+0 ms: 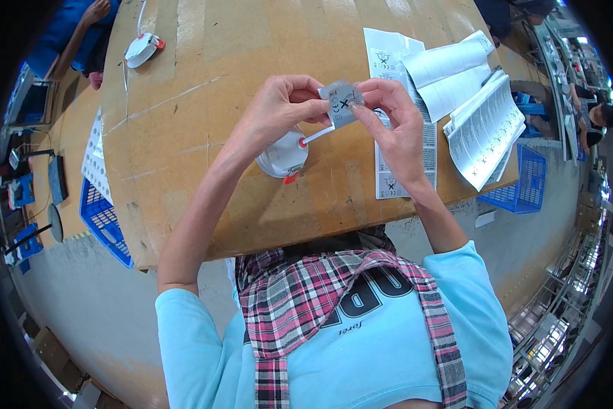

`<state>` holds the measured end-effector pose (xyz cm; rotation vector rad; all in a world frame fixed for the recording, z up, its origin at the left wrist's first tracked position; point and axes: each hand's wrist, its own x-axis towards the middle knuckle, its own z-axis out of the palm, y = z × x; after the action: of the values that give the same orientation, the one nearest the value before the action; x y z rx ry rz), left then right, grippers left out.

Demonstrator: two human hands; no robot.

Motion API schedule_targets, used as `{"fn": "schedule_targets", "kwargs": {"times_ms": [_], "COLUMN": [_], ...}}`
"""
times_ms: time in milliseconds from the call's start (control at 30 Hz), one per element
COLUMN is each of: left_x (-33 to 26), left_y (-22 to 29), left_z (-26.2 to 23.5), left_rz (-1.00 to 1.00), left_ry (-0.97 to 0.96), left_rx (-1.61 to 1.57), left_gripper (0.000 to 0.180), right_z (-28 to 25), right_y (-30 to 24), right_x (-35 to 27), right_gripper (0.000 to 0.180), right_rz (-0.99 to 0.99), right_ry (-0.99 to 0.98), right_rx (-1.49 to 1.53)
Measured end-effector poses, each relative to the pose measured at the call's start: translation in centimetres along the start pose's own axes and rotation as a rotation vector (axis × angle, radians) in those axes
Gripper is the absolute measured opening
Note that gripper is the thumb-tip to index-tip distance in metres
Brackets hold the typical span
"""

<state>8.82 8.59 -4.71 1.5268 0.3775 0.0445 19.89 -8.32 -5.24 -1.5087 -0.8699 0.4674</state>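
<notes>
Small grey printed label, pinched at its edges between left hand and right hand above the cardboard-topped table. Round white device is placed just below the left hand; printed leaflets are spread beyond the right hand.

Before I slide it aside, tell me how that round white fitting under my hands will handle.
The round white fitting looks like light plastic, so probably easy to push. Its domed shape may let it rock. The white cord leaving it could drag.
</notes>
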Motion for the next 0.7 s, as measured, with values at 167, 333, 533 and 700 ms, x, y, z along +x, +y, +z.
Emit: {"fn": "schedule_targets", "kwargs": {"times_ms": [167, 333, 533, 700], "left_x": [-0.03, 0.01, -0.17, -0.1], "left_y": [-0.17, 0.15, 0.25, 0.26], "left_z": [0.08, 0.32, 0.62, 0.45], "left_rz": [-0.015, 0.008, 0.006, -0.01], "left_ry": [0.006, 0.016, 0.033, 0.03], "left_rx": [-0.023, -0.045, -0.053, -0.044], "left_gripper": [0.025, 0.026, 0.026, 0.026], "right_z": [-0.03, -0.15, -0.17, -0.11], "right_y": [-0.28, -0.52, -0.25, -0.27], "right_x": [0.39, 0.6, 0.63, 0.64], "right_gripper": [0.021, 0.019, 0.016, 0.016], "right_rz": [0.042, 0.067, 0.092, 0.068], "right_ry": [-0.028, -0.044, -0.045, -0.05], "right_rx": [-0.074, -0.108, -0.113, -0.129]}}
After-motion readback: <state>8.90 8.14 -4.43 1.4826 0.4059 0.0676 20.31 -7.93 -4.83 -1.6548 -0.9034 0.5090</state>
